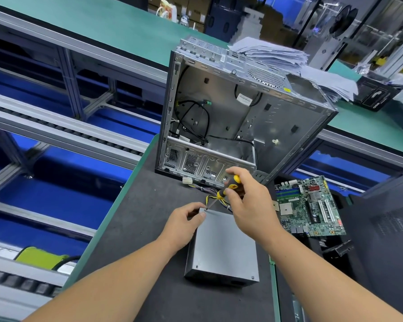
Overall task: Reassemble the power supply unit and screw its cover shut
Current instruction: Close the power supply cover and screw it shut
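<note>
Your right hand gripped yellow-black screwdriver, tip angled down-left at far-left corner of flat grey metal power supply box, your left hand pinched that corner, box's long axis ran away from you.

Bright, even overhead light, cool white. Shadows soft and short under the right hand and on the dark worktop. Mild glare on metal case. Wide-angle bending at edges; far background slightly soft.

A grey metal power supply unit lies flat on a dark mat, cover on top. A yellow-and-black screwdriver tilts down, tip at its far left corner. Yellow and black wires trail from its far end.
</note>
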